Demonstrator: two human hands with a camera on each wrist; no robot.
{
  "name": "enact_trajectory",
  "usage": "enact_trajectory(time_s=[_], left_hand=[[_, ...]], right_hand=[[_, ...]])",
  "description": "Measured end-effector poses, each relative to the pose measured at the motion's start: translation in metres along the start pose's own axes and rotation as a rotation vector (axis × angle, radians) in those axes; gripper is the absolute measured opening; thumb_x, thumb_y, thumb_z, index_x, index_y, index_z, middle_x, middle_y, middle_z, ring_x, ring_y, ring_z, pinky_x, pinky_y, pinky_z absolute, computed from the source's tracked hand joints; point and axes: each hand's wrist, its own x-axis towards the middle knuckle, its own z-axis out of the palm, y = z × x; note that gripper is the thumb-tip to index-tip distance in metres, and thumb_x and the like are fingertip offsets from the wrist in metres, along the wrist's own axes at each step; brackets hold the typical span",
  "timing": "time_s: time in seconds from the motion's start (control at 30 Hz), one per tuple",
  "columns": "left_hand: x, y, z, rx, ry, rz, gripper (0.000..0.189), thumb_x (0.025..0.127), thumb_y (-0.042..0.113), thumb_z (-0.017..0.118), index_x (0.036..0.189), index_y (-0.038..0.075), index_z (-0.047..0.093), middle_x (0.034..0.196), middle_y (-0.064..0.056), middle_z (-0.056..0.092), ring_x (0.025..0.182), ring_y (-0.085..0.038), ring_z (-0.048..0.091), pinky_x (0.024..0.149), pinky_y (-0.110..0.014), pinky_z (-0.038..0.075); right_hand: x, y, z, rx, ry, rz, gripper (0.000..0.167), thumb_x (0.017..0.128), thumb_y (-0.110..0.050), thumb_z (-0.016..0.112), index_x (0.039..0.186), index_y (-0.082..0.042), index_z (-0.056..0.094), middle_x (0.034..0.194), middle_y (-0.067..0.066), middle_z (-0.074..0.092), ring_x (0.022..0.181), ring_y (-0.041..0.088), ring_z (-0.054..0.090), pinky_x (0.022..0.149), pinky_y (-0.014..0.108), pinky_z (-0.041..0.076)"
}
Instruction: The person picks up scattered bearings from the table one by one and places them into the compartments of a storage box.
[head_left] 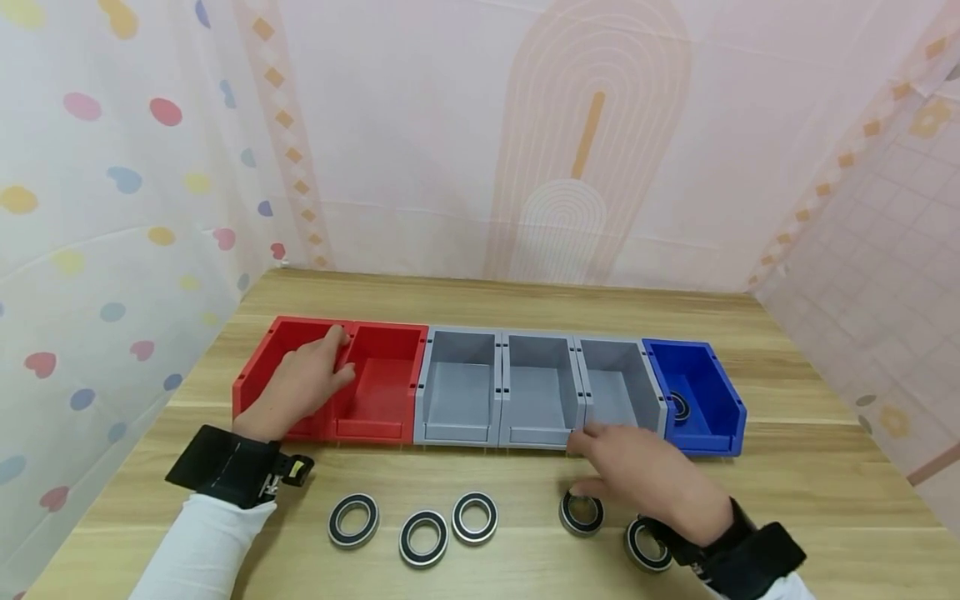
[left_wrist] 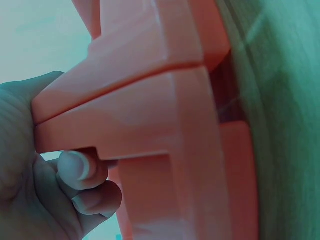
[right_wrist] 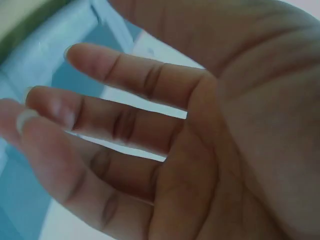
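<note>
My left hand [head_left: 303,379] grips the adjoining side walls of the left red bin [head_left: 252,371] and the right red bin [head_left: 367,430]. In the left wrist view its curled fingers [left_wrist: 75,167] come round the walls' edge. My right hand [head_left: 641,467] hovers by the front of the grey bins, its fingers apart and loosely bent. Nothing lies in its palm in the right wrist view. Below its thumb is a ball bearing [head_left: 582,527] with a black seal, and another bearing [head_left: 634,550] is partly hidden by the wrist strap.
Three more bearings lie on the wooden table [head_left: 525,492]: a left one [head_left: 336,525], a middle one [head_left: 407,550] and one further right [head_left: 460,521]. Grey bins [head_left: 457,434] stand between the red bins and a blue bin [head_left: 705,444], which holds a bearing [head_left: 685,407]. Patterned curtains [head_left: 420,167] surround the table.
</note>
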Motion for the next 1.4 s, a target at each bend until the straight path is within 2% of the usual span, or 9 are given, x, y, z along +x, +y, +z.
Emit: enact_trajectory(time_s=[0.13,0.33,0.6,0.73,1.03,1.4], left_hand=[[0.000,0.000,0.000,0.000,-0.004,-0.006,0.047,0.081,0.015,0.073,0.113,0.002,0.042,0.083,-0.008,0.061,0.058,-0.016,0.056,0.061,-0.039,0.056],[0.000,-0.001,0.000,0.002,0.001,-0.004,0.047,0.081,0.015,0.073,0.113,0.003,0.042,0.084,-0.009,0.061,0.059,-0.016,0.056,0.061,-0.039,0.057],[0.000,0.000,-0.001,-0.003,0.006,0.002,0.045,0.081,0.015,0.073,0.112,0.002,0.042,0.083,-0.008,0.061,0.058,-0.016,0.055,0.060,-0.038,0.056],[0.000,0.000,-0.001,-0.004,0.007,0.001,0.045,0.081,0.015,0.073,0.112,0.002,0.042,0.084,-0.008,0.061,0.059,-0.016,0.055,0.060,-0.039,0.056],[-0.002,-0.001,0.001,-0.004,0.008,-0.005,0.046,0.081,0.015,0.073,0.113,0.002,0.042,0.084,-0.009,0.062,0.060,-0.016,0.056,0.061,-0.039,0.057],[0.000,-0.003,0.002,-0.004,0.022,0.013,0.046,0.081,0.015,0.073,0.114,0.002,0.043,0.084,-0.009,0.062,0.060,-0.016,0.056,0.060,-0.039,0.056]], right_hand=[[0.005,-0.006,0.010,0.010,-0.065,-0.016,0.037,0.079,-0.035,0.076,0.102,-0.009,0.063,0.083,-0.005,0.054,0.064,0.007,0.047,0.058,0.024,0.045],[0.009,-0.010,0.019,0.014,-0.109,-0.009,0.039,0.074,-0.037,0.080,0.098,-0.011,0.061,0.079,-0.009,0.044,0.064,0.007,0.042,0.056,0.023,0.039],[0.012,-0.015,0.024,0.044,-0.244,0.102,0.051,0.070,-0.044,0.080,0.106,-0.013,0.062,0.088,-0.003,0.049,0.069,0.010,0.047,0.062,0.028,0.046],[0.015,-0.016,0.027,0.035,-0.298,0.115,0.052,0.069,-0.042,0.083,0.107,-0.014,0.061,0.091,-0.001,0.051,0.073,0.012,0.049,0.066,0.030,0.049],[0.018,-0.018,0.029,0.026,-0.320,0.088,0.051,0.070,-0.032,0.085,0.109,-0.012,0.059,0.095,0.000,0.052,0.074,0.013,0.051,0.068,0.031,0.049],[0.015,-0.010,0.023,0.074,-0.238,0.009,0.044,0.074,-0.023,0.081,0.108,-0.011,0.056,0.093,-0.005,0.048,0.070,0.009,0.048,0.064,0.027,0.047]])
